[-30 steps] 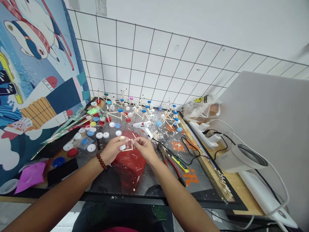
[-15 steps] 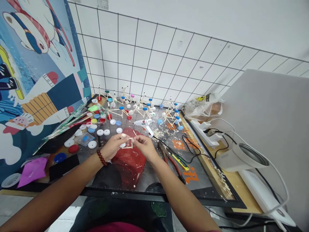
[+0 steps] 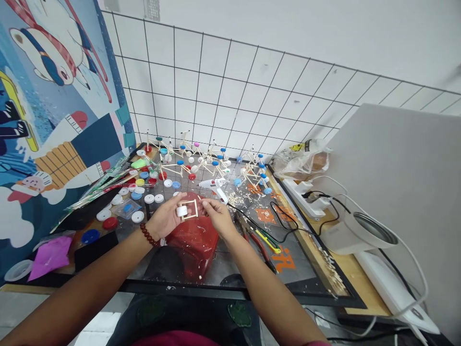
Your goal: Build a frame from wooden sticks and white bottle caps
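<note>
My left hand (image 3: pixel 166 217) holds a small square frame of wooden sticks (image 3: pixel 196 207), with a white bottle cap (image 3: pixel 182 211) at the frame's left side, against the fingers. Close by on the right, my right hand (image 3: pixel 217 216) has thumb and fingers pinched around a short wooden stick (image 3: pixel 200 198), whose tip sticks out at the upper left. Both hands are above a red plastic piece (image 3: pixel 194 245) lying on the dark table mat. Just beyond them rests a white glue gun (image 3: pixel 216 186).
Stick-and-cap models (image 3: pixel 216 161) line the back. Loose caps (image 3: pixel 137 216) lie at left. Pliers (image 3: pixel 257 242), a yellow-green utility knife (image 3: pixel 268 241) and a black cord lie at right, near wood scraps (image 3: pixel 245 198). A power strip (image 3: pixel 306 197) is beyond the mat's edge.
My right hand has drawn slightly away to the right from the stick frame. My left hand has turned, so the frame and white cap show more plainly.
</note>
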The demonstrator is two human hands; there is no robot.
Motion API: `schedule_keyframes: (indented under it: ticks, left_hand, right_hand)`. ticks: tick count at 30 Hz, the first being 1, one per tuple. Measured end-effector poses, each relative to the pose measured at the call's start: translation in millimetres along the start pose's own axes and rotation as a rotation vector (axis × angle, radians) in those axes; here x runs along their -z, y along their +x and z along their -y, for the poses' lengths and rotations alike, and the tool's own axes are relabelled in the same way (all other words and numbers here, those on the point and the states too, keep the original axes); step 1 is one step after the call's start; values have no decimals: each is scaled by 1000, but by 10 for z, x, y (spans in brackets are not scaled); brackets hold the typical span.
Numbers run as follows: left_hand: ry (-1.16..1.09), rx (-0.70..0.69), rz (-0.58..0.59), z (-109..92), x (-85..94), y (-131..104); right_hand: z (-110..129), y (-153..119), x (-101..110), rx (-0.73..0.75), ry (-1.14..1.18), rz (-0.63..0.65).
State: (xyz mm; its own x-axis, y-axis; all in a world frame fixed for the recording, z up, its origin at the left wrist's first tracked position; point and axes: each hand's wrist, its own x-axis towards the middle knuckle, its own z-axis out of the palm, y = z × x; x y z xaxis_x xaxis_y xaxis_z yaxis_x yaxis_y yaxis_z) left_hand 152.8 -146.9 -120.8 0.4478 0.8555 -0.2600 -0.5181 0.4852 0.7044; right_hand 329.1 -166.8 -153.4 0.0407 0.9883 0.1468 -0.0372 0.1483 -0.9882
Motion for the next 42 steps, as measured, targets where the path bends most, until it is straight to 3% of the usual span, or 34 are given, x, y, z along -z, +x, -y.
schedule_keyframes:
  ticks: [2, 7, 10, 14, 20, 24, 26, 29, 31, 33, 35, 39, 42]
  left_hand:
    - [-59, 78, 78, -46, -3, -18]
    - [-94, 227, 235, -102, -4, -55]
    - [-79, 295, 247, -93, 15, -50]
    - [-71, 302, 233, -76, 47, -30]
    - [-52, 302, 265, -20, 6, -32]
    - [136, 267, 256, 25, 5, -15]
    - [355, 107, 85, -2, 50, 1]
    - [677, -460, -268, -137, 150, 14]
    - [803, -794, -418, -242, 197, 12]
    - [821, -903, -477, -287, 202, 5]
    - [741, -791, -361, -237, 159, 0]
    - [590, -370, 48, 35, 16, 2]
    - [540, -236, 149, 173, -27, 11]
  right_hand:
    - [20, 0, -4, 6, 24, 0]
    - [53, -47, -44, 55, 40, 146]
    - [10, -51, -51, 51, 28, 107]
    - [-34, -27, -55, 17, 40, -85]
    - [103, -73, -130, -9, 136, 99]
    - [114, -68, -114, -42, 137, 32]
    - [101, -43, -75, -49, 146, -17]
    - [110, -10, -11, -26, 137, -78]
    - [136, -2, 18, -9, 131, -98]
    - [161, -3, 30, 9, 113, -110]
    - [172, -7, 28, 13, 99, -103]
    - [150, -13, 1, 13, 90, -65]
    - [136, -20, -17, 14, 76, -16]
